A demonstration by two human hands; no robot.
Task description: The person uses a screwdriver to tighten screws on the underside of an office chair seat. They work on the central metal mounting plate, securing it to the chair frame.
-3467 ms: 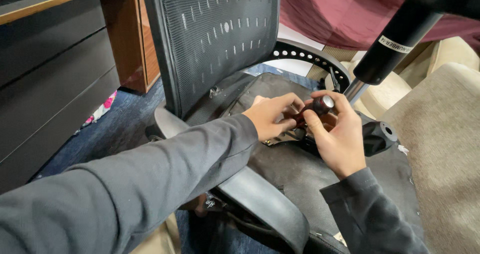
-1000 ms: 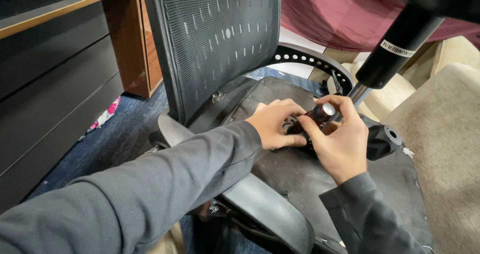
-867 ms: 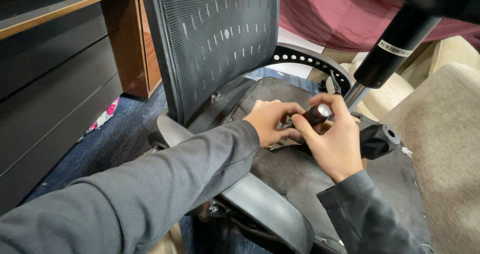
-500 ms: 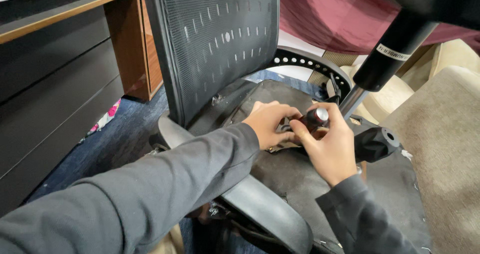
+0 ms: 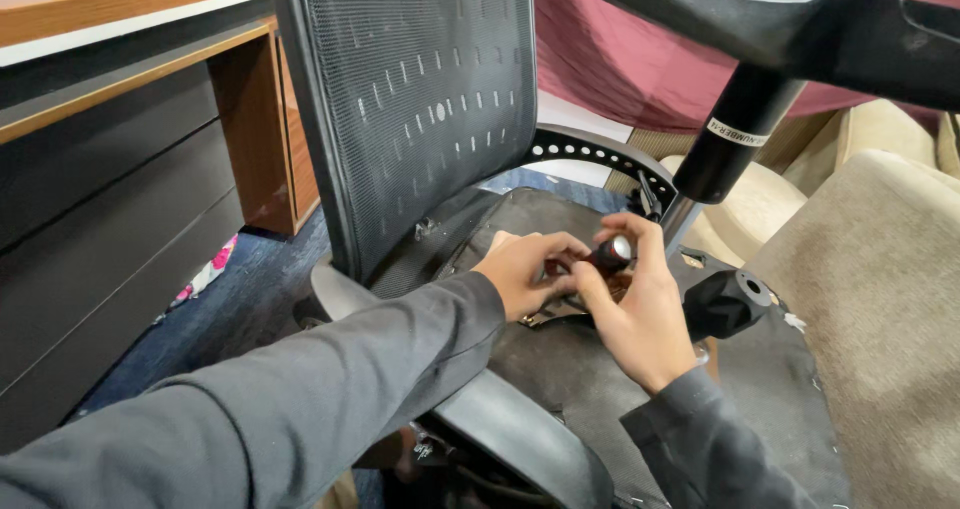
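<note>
Screwdriver handle (image 5: 611,254) — a short, dark, rounded grip with a pale end cap — sits between the thumb and curled fingers of the right hand (image 5: 640,309), which is closed around it, pressing down toward the underside of the overturned chair seat (image 5: 590,369). Immediately to its left, the left hand (image 5: 522,272) has its fingers bent and pinched at the same spot, touching the metal mechanism plate (image 5: 545,317); what its fingertips grip cannot be told. Beyond both hands rises the black mesh backrest (image 5: 420,99), perforated and slightly curved. To the right of the right hand lies a black plastic socket (image 5: 735,299), and above it the smooth gas-lift cylinder (image 5: 735,144) slants upward. Nearer, below the left forearm, a matte padded armrest (image 5: 520,439) crosses — dark cabinet fronts (image 5: 110,259) stand far left.
</note>
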